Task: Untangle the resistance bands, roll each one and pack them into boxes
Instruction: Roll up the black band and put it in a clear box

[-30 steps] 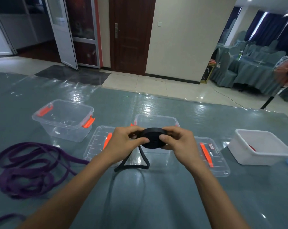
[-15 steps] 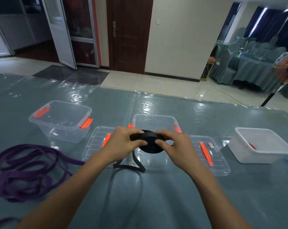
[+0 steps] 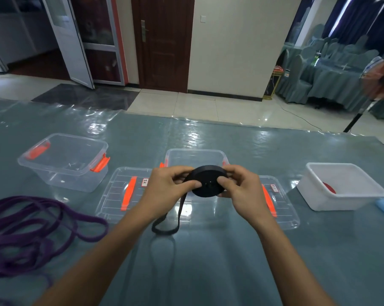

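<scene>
- The black band (image 3: 208,189) is wound into a flat, tight coil, held up off the table (image 3: 219,274) right in front of the middle box (image 3: 195,151).
- Only a short tail (image 3: 180,208) is still loose. It hangs from the coil and ends in a small loop just above the table.
- The left hand (image 3: 166,188) pinches the coil's left side, thumb on the face and fingers curled behind.
- The right hand (image 3: 241,191) does the same on the right side, thumb on the face. So both hands are clamped on the coil, neither one is free.
- Looks like the rolling step for this band is almost done. My guess for next: wind in that last bit of tail without easing the squeeze, or the whole thing springs open, then drop it in the middle box.
- Two lids (image 3: 116,202) lie flat on either side of that box, so they're not in the way.
- Further left there's another clear box (image 3: 80,173), lid off too.
- The purple band (image 3: 16,241) is a messy heap at the far left, not rolled yet, so that one's still to do.
- A white tub (image 3: 332,202) sits off to the right with something red in it, can't tell what.
</scene>
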The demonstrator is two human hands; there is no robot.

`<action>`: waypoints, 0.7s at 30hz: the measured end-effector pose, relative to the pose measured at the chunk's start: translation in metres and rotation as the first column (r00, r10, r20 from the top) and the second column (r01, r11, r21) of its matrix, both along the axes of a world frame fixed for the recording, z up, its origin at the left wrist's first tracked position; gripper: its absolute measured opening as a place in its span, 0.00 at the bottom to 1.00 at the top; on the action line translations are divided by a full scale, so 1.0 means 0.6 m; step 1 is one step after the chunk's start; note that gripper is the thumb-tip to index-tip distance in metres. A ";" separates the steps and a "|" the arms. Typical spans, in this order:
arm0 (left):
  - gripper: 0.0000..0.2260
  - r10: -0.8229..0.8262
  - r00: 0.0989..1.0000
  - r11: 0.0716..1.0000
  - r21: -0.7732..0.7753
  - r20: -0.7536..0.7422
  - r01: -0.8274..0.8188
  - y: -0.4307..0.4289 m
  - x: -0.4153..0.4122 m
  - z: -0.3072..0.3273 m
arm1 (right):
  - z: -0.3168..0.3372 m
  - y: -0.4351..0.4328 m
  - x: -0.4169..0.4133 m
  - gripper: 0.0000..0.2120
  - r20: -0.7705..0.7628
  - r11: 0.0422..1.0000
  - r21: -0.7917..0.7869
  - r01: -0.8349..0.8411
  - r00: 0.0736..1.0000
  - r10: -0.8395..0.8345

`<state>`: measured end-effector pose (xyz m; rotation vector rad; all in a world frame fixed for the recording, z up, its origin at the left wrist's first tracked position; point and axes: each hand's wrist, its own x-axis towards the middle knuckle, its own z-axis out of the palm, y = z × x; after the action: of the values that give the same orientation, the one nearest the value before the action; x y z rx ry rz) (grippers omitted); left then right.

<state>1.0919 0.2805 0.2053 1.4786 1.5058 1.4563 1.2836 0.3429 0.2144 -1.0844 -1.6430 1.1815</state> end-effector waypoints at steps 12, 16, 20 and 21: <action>0.09 -0.084 0.955 0.996 -0.055 -0.286 0.071 0.070 0.054 0.000 | -0.008 0.064 0.075 0.14 0.313 0.950 0.233 -0.210 0.941 0.131; 0.09 -0.061 0.982 0.998 -0.037 -0.177 0.055 0.092 0.089 0.000 | -0.007 0.091 0.099 0.11 0.170 0.961 0.213 -0.176 0.975 0.141; 0.12 -0.013 0.998 0.999 -0.041 0.060 0.016 0.103 0.125 -0.007 | -0.007 0.109 0.128 0.11 -0.300 0.969 -0.193 -0.155 0.949 0.092; 0.13 -0.004 0.997 0.999 -0.037 0.071 0.007 0.105 0.134 -0.009 | -0.011 0.110 0.133 0.11 -0.360 0.950 -0.260 -0.171 0.930 0.069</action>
<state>1.1721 0.3434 0.1996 1.3932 1.4770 1.4545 1.3632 0.4089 0.2081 -0.8891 -1.3031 1.6314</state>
